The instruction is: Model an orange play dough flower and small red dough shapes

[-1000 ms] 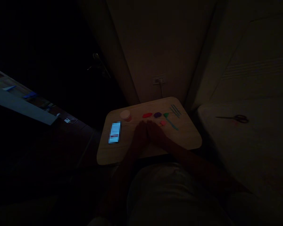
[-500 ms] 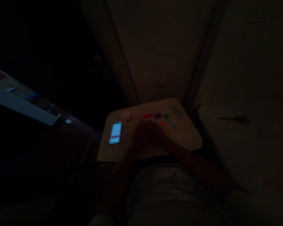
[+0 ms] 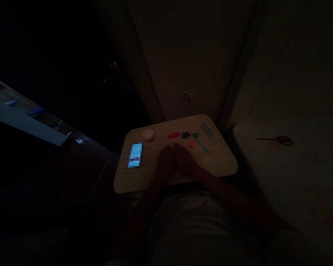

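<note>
My left hand (image 3: 165,162) and my right hand (image 3: 184,160) lie side by side, palms down, on a small wooden table. Their fingers look stretched forward and flat, though the light is very dim. A thin orange strip shows near my right fingertips; whatever is under the palms is hidden. Just beyond the hands lie a red lump (image 3: 173,135) and a purple lump (image 3: 185,135) that look like modelling clay. A green lump (image 3: 195,135) touches a blue plastic knife (image 3: 203,146). Close to my right hand is a pink lump (image 3: 192,144).
A lit phone (image 3: 135,155) lies at the table's (image 3: 122,181) left, below a lidded tub (image 3: 148,135). Several thin blue sticks (image 3: 207,130) rest at the far right corner. Scissors (image 3: 284,140) lie on a pale surface to the right. Behind stands a wall with a socket (image 3: 188,93).
Both hands have slid slightly back toward me, still side by side. The lumps, phone and tub keep their places on the table.
</note>
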`<state>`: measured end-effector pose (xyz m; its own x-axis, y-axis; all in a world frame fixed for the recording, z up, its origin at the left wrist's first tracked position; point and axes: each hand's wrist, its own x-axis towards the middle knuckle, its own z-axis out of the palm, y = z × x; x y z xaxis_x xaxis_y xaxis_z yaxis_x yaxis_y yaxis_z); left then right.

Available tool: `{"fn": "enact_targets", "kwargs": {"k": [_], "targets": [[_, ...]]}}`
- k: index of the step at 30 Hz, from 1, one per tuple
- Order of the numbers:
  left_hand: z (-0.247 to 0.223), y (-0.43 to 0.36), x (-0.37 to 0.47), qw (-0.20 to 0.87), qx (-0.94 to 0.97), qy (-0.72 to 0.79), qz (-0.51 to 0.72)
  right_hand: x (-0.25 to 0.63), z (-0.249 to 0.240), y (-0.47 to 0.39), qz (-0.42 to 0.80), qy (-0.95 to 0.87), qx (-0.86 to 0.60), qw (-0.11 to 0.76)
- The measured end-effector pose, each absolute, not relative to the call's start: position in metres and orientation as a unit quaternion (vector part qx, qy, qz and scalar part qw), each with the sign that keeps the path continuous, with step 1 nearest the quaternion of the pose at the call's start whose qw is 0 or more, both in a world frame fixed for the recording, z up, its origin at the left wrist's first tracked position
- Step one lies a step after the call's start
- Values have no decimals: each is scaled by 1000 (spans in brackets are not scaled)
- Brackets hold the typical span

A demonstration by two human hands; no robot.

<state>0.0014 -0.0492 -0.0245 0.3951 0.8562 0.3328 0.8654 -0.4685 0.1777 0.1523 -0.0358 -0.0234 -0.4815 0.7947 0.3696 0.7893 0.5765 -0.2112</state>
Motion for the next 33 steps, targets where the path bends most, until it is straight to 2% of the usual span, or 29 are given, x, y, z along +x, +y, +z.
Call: {"fn": "enact_targets", "kwargs": {"k": [6, 16, 26, 33], "targets": [[-18, -8, 4, -2, -835, -520, -178, 144, -21, 3, 22, -853, -480, 205], [-11, -90, 8, 17, -840, -517, -164, 166, -22, -75, 15, -870, -438, 226], [-16, -24, 7, 25, -831, -534, -155, 150, -17, -12, 19, -858, -470, 208], [-8, -64, 6, 30, -840, -524, -141, 163, -18, -58, 3, -857, -471, 208]]}}
